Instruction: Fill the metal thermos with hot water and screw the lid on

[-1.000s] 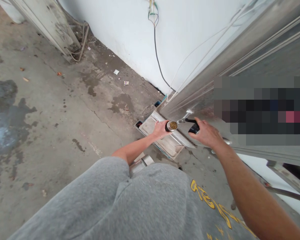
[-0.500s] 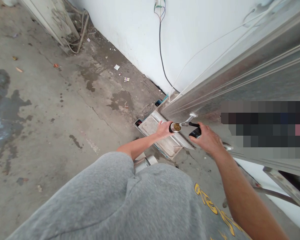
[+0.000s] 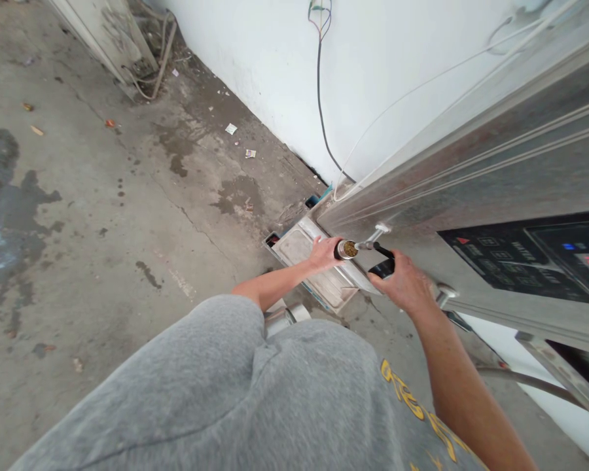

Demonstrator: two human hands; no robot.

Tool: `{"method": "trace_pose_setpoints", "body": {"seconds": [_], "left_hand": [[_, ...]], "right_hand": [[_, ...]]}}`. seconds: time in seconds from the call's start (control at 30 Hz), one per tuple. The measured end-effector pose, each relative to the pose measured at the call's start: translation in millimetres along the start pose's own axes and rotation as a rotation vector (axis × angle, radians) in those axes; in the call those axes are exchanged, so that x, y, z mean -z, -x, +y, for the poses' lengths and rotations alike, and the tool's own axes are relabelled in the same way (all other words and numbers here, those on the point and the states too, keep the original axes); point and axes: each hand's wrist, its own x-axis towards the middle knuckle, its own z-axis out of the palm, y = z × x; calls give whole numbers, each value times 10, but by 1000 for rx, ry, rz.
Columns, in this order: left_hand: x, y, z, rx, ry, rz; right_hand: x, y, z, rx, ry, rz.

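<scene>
My left hand [image 3: 322, 252] is wrapped round a small metal flask [image 3: 346, 249] with tea leaves showing in its open mouth. The flask sits under a metal tap [image 3: 373, 239] on the front of a stainless steel water machine [image 3: 471, 176]. My right hand [image 3: 405, 281] is closed on the tap's black lever [image 3: 383, 261]. A metal drip tray [image 3: 314, 268] lies below the flask.
The machine has a dark control panel [image 3: 535, 258] with a red display. A black cable [image 3: 320, 111] and white wires run down the white wall [image 3: 373, 65]. Stained concrete floor [image 3: 103, 216] spreads to the left, with an old unit and hoses [image 3: 127, 39] far back. A second tap [image 3: 444, 294] shows behind my right wrist.
The view has shifted slightly up and right, uncovering the control panel. Both hands stay where they were, on the flask and the tap lever.
</scene>
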Motion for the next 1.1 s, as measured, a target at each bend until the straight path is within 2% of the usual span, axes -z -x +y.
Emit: {"method": "trace_pose_setpoints", "body": {"seconds": [0.23,1.1], "left_hand": [[-7,6,12,0,8,-8],[41,-13,50,-7,-21,1]], "right_hand": [[-49,80,-19,-8,-9,3],[4,220,-169,-65,-60,-84]]}}
